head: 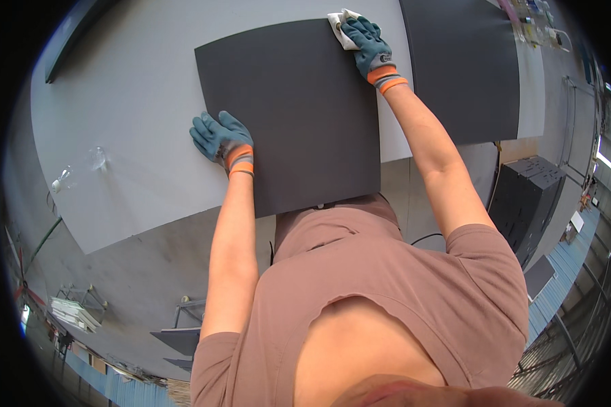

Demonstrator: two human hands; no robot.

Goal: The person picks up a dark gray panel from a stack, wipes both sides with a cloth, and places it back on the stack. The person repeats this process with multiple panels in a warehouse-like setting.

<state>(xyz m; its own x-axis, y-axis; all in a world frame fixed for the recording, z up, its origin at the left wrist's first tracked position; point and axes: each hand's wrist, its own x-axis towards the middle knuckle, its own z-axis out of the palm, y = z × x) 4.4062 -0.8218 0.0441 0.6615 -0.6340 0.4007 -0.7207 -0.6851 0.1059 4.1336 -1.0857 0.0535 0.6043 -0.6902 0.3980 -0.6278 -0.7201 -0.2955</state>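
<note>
A flat dark grey panel (295, 112) lies on the light grey tabletop (127, 102), its near edge overhanging close to my waist. My right hand (372, 45), in a teal-coated glove with an orange cuff, presses a folded white cloth (339, 33) onto the panel's far right corner. Part of the cloth is hidden beneath the fingers. At the panel's left edge rests my left hand (223, 136), gloved the same way. Its thumb is spread from the fingers, which reach past the edge over the tabletop; the palm's contact is hidden.
A second dark panel (463, 71) lies on the right, with several bottles (537, 23) beyond it. A clear plastic bottle (79, 168) lies on its side at left. Stacked dark panels (527, 198) stand on the floor at right. A dark bar (76, 40) lies far left.
</note>
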